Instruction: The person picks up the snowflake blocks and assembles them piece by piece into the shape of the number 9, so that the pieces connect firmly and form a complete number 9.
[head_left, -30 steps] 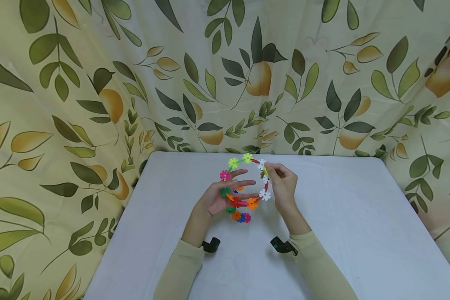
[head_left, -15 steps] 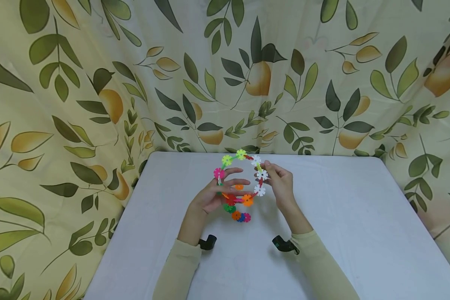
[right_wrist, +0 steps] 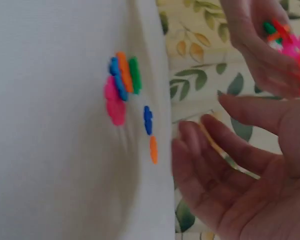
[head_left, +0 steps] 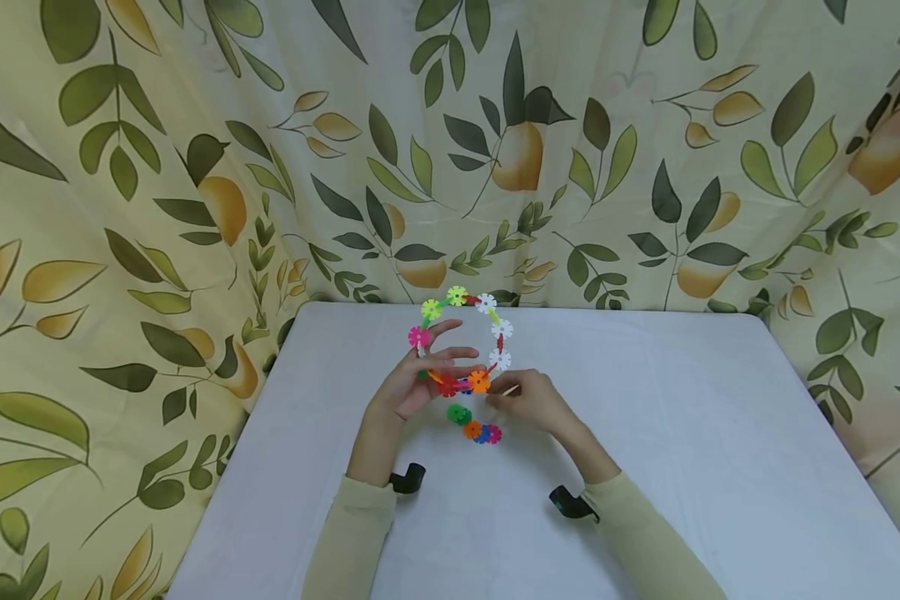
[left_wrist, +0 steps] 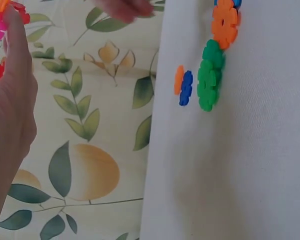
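Observation:
Linked flower-shaped plastic discs make up a colourful ring (head_left: 502, 328), raised above the white table. My left hand (head_left: 403, 387) grips it at its lower left side, with some fingers reaching across the ring's middle. Just right of the ring's lower edge is my right hand (head_left: 536, 400). Its fingers are loosely bent, and in the right wrist view nothing lies between them. Below the hands lie loose discs: two overlapping green ones (left_wrist: 208, 82), an orange one (head_left: 472, 430), a blue one (right_wrist: 118, 80) and a pink one (right_wrist: 114, 102).
Farther back on the white table (head_left: 690, 417), another blue disc (left_wrist: 186, 88) and an orange disc (left_wrist: 178, 79) stand out in the left wrist view. A leaf-and-fruit patterned curtain (head_left: 450, 167) hangs behind the table and along its left side.
The left hand has carried the ring to the left and slightly up. My right hand has let go of the ring's right side and come down toward the loose discs.

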`<state>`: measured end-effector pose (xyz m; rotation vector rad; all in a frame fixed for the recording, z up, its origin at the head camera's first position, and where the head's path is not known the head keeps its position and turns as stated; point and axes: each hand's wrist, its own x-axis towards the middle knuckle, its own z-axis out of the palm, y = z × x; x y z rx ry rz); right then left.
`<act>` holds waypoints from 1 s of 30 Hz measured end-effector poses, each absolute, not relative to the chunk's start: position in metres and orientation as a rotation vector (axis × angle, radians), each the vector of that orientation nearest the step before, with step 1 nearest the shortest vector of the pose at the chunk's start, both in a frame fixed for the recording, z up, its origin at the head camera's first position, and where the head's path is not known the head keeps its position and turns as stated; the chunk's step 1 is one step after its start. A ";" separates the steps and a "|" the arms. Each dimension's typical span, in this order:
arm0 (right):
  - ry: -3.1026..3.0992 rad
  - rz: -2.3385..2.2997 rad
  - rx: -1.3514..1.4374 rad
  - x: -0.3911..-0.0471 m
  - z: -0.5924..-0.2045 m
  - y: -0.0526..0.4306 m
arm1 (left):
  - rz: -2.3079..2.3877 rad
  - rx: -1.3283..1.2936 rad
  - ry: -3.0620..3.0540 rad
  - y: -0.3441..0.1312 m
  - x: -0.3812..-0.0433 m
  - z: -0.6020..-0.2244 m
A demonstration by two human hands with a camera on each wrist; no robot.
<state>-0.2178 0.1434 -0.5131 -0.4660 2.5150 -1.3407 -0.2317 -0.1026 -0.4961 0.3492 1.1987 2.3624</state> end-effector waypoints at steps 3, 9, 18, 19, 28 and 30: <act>2.546 -1.154 -0.514 -0.210 -0.520 0.136 | 2.382 0.333 1.159 -0.104 -0.232 -0.497; 2.592 -0.975 -0.505 -0.200 -0.531 0.122 | 2.409 0.297 1.107 -0.104 -0.232 -0.498; 2.690 -0.846 -0.553 -0.190 -0.538 0.116 | 2.400 0.175 1.104 -0.104 -0.228 -0.501; 2.690 -0.852 -0.555 -0.189 -0.538 0.117 | 2.400 0.174 1.099 -0.105 -0.227 -0.501; 2.667 -0.991 -0.481 -0.192 -0.538 0.124 | 2.441 0.219 1.083 -0.106 -0.227 -0.499; 2.659 -1.017 -0.469 -0.195 -0.537 0.125 | 2.467 0.202 1.094 -0.106 -0.229 -0.499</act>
